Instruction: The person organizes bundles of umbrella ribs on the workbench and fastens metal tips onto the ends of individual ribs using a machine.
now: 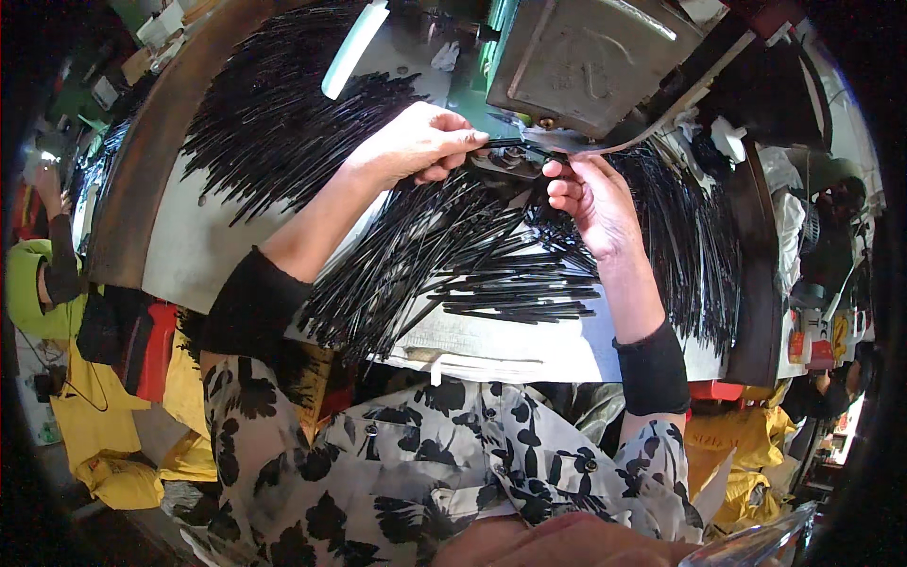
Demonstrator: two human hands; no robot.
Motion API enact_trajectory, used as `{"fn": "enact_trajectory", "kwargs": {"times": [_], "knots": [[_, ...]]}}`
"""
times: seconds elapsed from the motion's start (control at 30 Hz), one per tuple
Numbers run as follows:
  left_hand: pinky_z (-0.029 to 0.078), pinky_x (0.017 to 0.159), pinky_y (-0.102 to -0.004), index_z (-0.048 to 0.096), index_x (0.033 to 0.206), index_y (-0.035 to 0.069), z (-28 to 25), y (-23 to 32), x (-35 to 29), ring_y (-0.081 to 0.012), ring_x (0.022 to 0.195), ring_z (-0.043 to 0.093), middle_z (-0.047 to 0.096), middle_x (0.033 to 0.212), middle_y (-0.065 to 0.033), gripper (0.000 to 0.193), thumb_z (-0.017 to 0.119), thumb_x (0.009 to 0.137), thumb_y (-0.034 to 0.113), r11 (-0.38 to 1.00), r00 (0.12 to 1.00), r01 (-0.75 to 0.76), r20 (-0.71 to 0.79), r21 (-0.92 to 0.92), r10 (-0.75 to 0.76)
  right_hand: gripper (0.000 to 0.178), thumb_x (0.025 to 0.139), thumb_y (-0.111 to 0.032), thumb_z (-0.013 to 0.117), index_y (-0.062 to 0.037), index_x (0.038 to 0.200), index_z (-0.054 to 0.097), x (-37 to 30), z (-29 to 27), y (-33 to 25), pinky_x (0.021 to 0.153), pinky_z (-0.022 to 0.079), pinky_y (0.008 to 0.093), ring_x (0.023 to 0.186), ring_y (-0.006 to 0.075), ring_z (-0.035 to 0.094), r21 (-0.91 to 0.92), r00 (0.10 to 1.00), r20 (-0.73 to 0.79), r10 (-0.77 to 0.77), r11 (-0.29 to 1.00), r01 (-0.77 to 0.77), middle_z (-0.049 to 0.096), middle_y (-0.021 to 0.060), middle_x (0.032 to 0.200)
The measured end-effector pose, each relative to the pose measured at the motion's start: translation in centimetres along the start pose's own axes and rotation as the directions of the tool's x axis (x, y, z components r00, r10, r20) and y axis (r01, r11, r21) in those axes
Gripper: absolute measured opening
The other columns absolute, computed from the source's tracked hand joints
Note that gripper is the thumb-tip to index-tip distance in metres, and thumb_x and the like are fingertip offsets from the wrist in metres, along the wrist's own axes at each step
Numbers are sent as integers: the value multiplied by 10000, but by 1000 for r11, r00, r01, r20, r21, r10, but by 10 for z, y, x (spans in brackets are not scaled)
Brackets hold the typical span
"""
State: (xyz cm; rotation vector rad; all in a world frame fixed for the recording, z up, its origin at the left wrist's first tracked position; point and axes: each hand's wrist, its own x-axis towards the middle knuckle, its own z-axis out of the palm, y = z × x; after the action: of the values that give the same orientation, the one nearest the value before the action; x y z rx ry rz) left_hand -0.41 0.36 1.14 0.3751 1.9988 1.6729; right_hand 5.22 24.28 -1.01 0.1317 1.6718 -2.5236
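Both my hands meet beneath a grey metal machine head at the far middle of the worktable. My left hand is closed, thumb and forefinger pinching the left end of a thin black strip. Its right part runs to my right hand, whose thumb and fingers are curled in a pinch around it. Just below the strip sits a small dark metal fixture. Loose black strips lie heaped in front of the fixture and under my wrists. Exactly where the strip ends is hidden by my right fingers.
More black strips spread over the left, and another heap lies at the right. A white lamp tube hangs beside the machine. The table's brown raised rim curves along the left. Yellow bags sit below; another person's arm shows far left.
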Motion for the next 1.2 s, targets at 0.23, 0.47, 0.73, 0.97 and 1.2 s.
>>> {"fn": "enact_trajectory", "kwargs": {"times": [0.23,0.47,0.73,0.97,1.2], "knots": [[213,371,-196,624,917,-29,-2,-1,0,-19,417,308,375,533,58,339,618,863,306,999,999,-20,45,33,19,182,905,-124,505,12,1023,535,6,-3,2,591,566,280,667,185,650,-25,999,-21,35,999,-35,641,170,861],[192,383,-196,625,919,-38,1,2,1,-13,433,276,343,537,67,361,624,858,318,996,1000,-22,-1,90,22,222,901,-119,486,25,1059,544,9,-13,2,616,572,299,698,199,649,47,998,57,32,998,-35,646,176,905],[194,391,-197,624,912,-24,-9,10,-7,-14,452,275,334,542,81,340,615,864,312,993,989,-78,128,84,67,206,875,-116,548,8,1039,562,5,-15,4,759,507,277,831,165,617,-275,965,-16,-261,929,247,634,120,953],[245,382,-201,648,892,7,6,1,-15,-21,440,337,382,507,59,340,621,852,343,957,964,-86,264,276,11,219,747,-126,667,-50,952,645,-30,34,1,744,449,327,791,268,592,-804,765,546,-342,44,593,634,106,881],[482,626,-327,665,835,37,-5,-6,-28,-252,636,619,631,675,-112,415,670,739,440,507,937,-160,-31,847,348,203,783,-114,626,-17,960,652,-36,27,0,637,453,302,662,201,582,-877,887,362,-285,219,428,629,106,753]]}}
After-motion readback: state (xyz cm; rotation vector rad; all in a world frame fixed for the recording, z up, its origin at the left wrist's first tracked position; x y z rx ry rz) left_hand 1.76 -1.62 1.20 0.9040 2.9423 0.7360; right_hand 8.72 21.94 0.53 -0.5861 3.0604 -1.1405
